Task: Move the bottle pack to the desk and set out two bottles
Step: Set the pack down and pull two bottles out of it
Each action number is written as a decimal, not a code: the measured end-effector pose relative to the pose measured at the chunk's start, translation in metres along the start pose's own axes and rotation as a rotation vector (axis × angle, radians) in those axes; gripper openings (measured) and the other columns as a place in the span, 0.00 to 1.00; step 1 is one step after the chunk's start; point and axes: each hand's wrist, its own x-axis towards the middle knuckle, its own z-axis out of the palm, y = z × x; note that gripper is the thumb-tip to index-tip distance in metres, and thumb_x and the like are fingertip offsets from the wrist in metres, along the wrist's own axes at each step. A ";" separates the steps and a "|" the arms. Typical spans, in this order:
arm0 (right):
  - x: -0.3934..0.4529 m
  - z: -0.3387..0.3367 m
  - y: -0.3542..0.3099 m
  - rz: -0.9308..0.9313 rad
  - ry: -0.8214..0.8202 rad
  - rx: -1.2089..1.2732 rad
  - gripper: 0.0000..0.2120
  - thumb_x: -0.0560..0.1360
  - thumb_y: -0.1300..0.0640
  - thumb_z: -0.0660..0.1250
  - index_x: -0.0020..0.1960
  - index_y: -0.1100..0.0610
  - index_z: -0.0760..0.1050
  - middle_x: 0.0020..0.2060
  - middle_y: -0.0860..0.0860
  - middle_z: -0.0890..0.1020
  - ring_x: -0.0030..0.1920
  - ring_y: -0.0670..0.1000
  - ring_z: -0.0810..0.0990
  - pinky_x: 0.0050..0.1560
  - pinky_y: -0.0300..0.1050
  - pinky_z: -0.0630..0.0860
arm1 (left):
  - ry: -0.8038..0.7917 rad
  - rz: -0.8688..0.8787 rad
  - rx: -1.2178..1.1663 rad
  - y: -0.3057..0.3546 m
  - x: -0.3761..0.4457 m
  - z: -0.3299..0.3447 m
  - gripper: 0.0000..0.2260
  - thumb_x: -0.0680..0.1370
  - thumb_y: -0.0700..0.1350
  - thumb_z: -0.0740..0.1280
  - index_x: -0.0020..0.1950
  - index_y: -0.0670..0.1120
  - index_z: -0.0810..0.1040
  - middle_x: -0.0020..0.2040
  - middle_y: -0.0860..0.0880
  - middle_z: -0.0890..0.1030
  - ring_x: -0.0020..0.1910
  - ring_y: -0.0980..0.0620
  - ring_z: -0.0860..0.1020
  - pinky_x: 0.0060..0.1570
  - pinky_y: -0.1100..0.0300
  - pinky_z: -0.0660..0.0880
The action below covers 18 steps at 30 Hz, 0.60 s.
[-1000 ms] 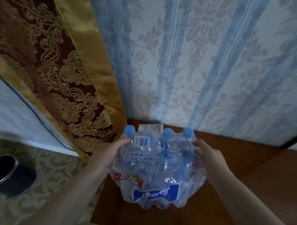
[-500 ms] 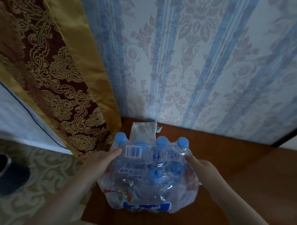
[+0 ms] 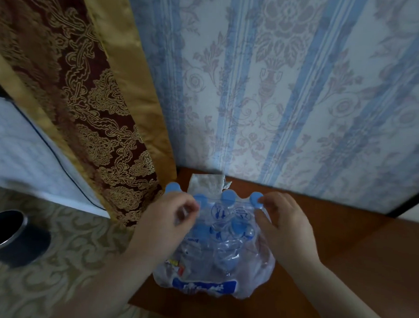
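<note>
A shrink-wrapped bottle pack (image 3: 220, 253) with blue caps stands on the brown wooden desk (image 3: 343, 256), near its left back corner by the wall. A torn flap of the clear wrap sticks up at the back. My left hand (image 3: 167, 219) lies on the pack's top left, fingers pinched on the plastic wrap. On the top right, my right hand (image 3: 285, 224) rests with its fingertips on a bottle with a blue cap (image 3: 256, 199) in the back row. Several bottles show through the film.
A striped blue floral wall rises right behind the desk. A red and gold curtain (image 3: 86, 100) hangs at the left. On the patterned carpet at lower left stands a dark round bin (image 3: 6, 234). The desk's left edge lies just beside the pack.
The pack has been set down on the desk. Both hands have moved from its sides up onto its top, the left pinching the wrap, the right reaching the back right cap.
</note>
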 end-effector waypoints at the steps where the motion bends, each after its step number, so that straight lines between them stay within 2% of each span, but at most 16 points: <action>1: 0.003 -0.001 -0.008 -0.074 -0.039 -0.006 0.04 0.73 0.55 0.71 0.47 0.49 0.79 0.38 0.40 0.77 0.37 0.41 0.77 0.31 0.28 0.67 | -0.097 0.013 0.018 0.003 0.001 0.002 0.05 0.74 0.46 0.71 0.44 0.56 0.79 0.40 0.61 0.78 0.40 0.62 0.77 0.35 0.71 0.71; 3: 0.007 0.001 -0.019 -0.180 -0.200 -0.100 0.01 0.74 0.54 0.70 0.44 0.48 0.80 0.36 0.41 0.77 0.33 0.41 0.75 0.30 0.28 0.65 | -0.194 -0.003 0.058 0.006 0.003 0.007 0.05 0.74 0.46 0.72 0.45 0.56 0.81 0.41 0.61 0.78 0.38 0.63 0.76 0.35 0.71 0.69; 5: 0.011 0.004 -0.026 -0.231 -0.329 -0.221 0.04 0.75 0.49 0.68 0.48 0.47 0.79 0.42 0.42 0.78 0.38 0.43 0.77 0.31 0.31 0.63 | -0.234 -0.018 0.073 0.007 0.005 0.009 0.03 0.76 0.48 0.70 0.47 0.56 0.81 0.42 0.60 0.79 0.38 0.63 0.75 0.38 0.67 0.71; 9: 0.017 0.004 -0.027 -0.299 -0.458 -0.357 0.11 0.74 0.46 0.67 0.57 0.44 0.76 0.51 0.43 0.76 0.47 0.48 0.79 0.38 0.39 0.72 | -0.378 0.034 0.257 0.011 0.007 0.010 0.09 0.80 0.51 0.62 0.56 0.55 0.80 0.52 0.56 0.81 0.49 0.56 0.78 0.49 0.53 0.76; 12: 0.020 0.006 -0.024 -0.338 -0.584 -0.492 0.19 0.74 0.50 0.69 0.64 0.44 0.72 0.57 0.45 0.72 0.51 0.52 0.78 0.40 0.44 0.74 | -0.467 0.082 0.345 0.013 0.005 0.008 0.14 0.82 0.52 0.57 0.64 0.56 0.77 0.59 0.55 0.80 0.56 0.53 0.77 0.52 0.51 0.76; 14: 0.025 0.011 -0.026 -0.367 -0.626 -0.562 0.20 0.74 0.55 0.69 0.65 0.46 0.72 0.58 0.47 0.72 0.51 0.53 0.78 0.39 0.45 0.75 | -0.497 0.097 0.358 0.015 0.006 0.007 0.15 0.82 0.51 0.56 0.66 0.56 0.76 0.61 0.54 0.79 0.57 0.53 0.77 0.52 0.53 0.76; 18: 0.038 0.016 -0.030 -0.403 -0.707 -0.607 0.19 0.75 0.61 0.68 0.64 0.51 0.72 0.59 0.51 0.71 0.51 0.56 0.79 0.39 0.46 0.76 | -0.603 0.071 0.372 0.016 0.013 0.007 0.15 0.80 0.47 0.57 0.63 0.53 0.78 0.57 0.50 0.82 0.55 0.50 0.79 0.50 0.51 0.77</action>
